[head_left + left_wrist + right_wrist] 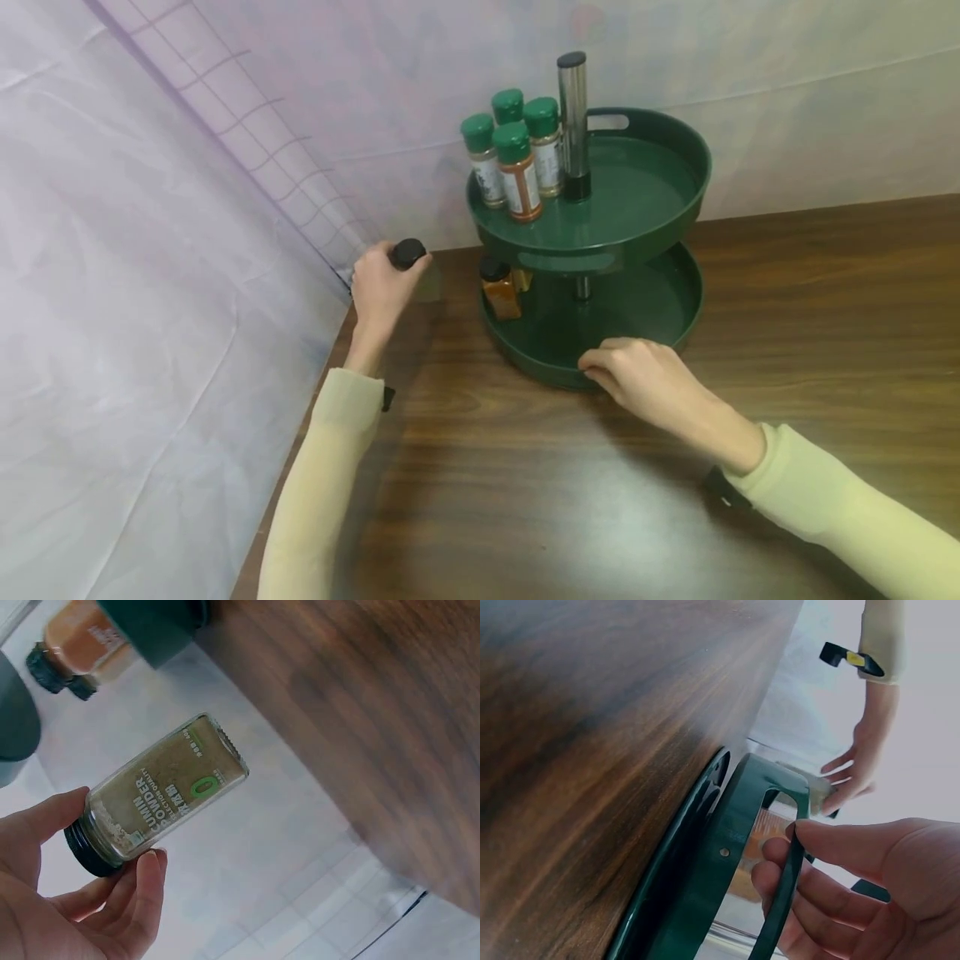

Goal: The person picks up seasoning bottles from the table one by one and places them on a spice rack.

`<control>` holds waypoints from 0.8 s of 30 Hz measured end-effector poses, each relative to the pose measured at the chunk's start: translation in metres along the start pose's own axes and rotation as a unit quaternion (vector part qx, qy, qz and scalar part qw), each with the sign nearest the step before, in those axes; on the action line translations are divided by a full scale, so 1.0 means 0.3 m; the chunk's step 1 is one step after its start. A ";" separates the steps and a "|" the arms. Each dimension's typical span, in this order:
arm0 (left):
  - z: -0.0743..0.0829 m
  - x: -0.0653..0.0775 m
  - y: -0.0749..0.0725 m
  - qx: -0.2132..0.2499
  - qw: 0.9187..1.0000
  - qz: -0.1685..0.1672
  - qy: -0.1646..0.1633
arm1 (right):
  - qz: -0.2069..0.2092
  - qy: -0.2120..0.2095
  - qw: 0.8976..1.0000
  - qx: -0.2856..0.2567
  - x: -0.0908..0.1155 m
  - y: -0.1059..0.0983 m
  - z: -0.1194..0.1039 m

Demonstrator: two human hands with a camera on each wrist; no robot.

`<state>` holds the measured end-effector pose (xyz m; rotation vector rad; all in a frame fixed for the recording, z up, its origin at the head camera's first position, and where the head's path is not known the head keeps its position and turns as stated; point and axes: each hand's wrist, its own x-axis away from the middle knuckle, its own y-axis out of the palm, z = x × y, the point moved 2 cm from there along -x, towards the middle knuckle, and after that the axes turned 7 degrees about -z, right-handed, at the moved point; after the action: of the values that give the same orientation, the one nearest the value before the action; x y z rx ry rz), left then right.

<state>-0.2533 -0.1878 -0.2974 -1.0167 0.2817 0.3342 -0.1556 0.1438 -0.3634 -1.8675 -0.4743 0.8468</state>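
My left hand (381, 287) grips a glass jar of cumin powder (169, 787) around its neck and black cap (408, 252). The jar is held left of the green two-tier rack, with its base over the table in the left wrist view. At the rack's front, my right hand (645, 379) pinches the rim of the lower tray (528, 362), thumb on one side and fingers curled through the handle slot (784, 896). On the lower tray's left stands a black-capped jar of orange-brown spice (501, 292), partly hiding another jar behind it.
Several green-capped spice bottles (521, 185) crowd the left of the upper tray (637, 179), beside the metal post (573, 117). A wooden table (480, 500) carries the rack. White fabric (165, 333) hangs along the left and back.
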 end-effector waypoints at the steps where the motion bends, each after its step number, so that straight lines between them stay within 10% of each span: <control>1: 0.006 0.007 -0.009 0.000 1.000 0.001 0.005 | 0.000 0.000 1.000 -0.001 0.000 0.001 0.001; 24: 0.190 0.184 -0.089 0.058 0.994 -0.038 0.086 | 0.002 0.001 1.000 -0.008 -0.006 0.004 0.006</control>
<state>-0.1878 -0.1437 -0.2692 -0.9395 0.4122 0.1584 -0.1581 0.1430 -0.3644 -1.8841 -0.4788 0.8461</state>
